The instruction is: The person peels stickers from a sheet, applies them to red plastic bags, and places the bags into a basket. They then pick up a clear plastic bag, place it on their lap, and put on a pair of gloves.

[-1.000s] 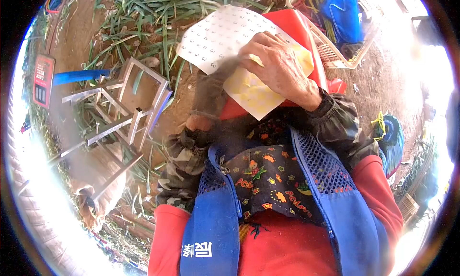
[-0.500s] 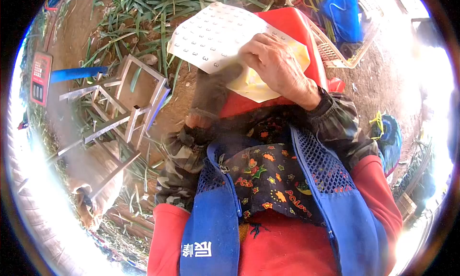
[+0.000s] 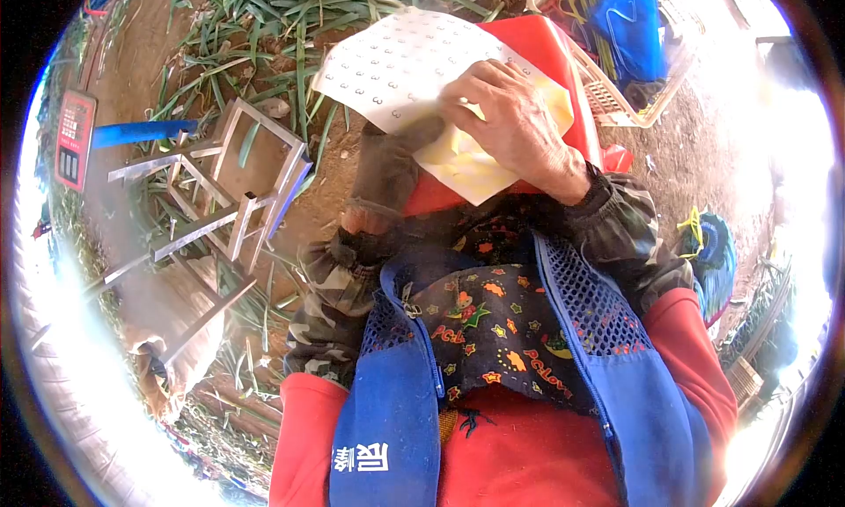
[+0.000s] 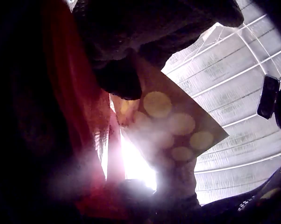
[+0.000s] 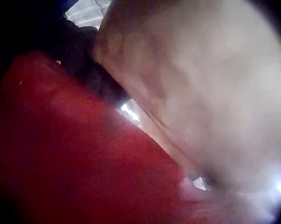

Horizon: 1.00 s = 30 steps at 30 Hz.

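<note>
A white sheet printed with small black 3s point(image 3: 400, 62) is bent over, with a pale yellow part point(image 3: 471, 165) below, above a red surface point(image 3: 537, 45). The dark-gloved left hand point(image 3: 387, 159) grips the sheet's lower left side. In the left wrist view the gloved left hand point(image 4: 149, 32) holds the sheet point(image 4: 177, 123), whose face shows round spots. The bare right hand point(image 3: 519, 124) lies over the sheet with bent fingers, pinching it near the bend; its fingertips are partly hidden. The right wrist view shows the blurred right hand point(image 5: 192, 79) beside red material point(image 5: 79, 144).
Long green leaves point(image 3: 255, 32) lie on the ground beyond the sheet. A metal frame point(image 3: 211, 194) stands at left, near a red device point(image 3: 75, 139). A cream plastic crate point(image 3: 607, 93) with a blue item point(image 3: 629, 32) is at upper right. A blue bundle point(image 3: 715, 265) lies at right.
The sheet's lower yellow corner has risen and then dropped partway, and the sheet's left part has shifted slightly left. Both hands stay in nearly the same places on it.
</note>
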Each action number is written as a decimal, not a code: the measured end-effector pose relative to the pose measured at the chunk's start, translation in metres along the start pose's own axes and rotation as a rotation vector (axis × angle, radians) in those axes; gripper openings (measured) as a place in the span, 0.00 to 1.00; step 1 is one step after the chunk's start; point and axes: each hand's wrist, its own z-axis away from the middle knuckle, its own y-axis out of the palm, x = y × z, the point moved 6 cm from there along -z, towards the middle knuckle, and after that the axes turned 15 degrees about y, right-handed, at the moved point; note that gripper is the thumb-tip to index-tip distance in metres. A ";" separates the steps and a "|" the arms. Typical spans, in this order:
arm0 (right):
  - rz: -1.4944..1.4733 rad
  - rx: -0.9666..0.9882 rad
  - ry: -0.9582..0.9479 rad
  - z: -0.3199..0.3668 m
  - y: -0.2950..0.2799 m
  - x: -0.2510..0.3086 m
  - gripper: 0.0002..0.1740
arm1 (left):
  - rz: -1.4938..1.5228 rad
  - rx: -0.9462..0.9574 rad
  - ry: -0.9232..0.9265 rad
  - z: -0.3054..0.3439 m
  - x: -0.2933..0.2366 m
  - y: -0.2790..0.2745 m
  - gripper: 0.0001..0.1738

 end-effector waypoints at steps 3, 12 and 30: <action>0.014 0.022 -0.004 0.000 0.002 -0.001 0.08 | 0.040 -0.003 -0.064 0.000 0.004 -0.001 0.14; -0.118 0.048 0.084 -0.002 -0.002 -0.004 0.04 | 0.261 -0.178 -0.219 0.001 0.007 0.003 0.22; 0.316 -0.118 -0.058 -0.045 -0.049 -0.075 0.06 | 0.714 -0.245 -0.143 0.008 0.016 -0.021 0.22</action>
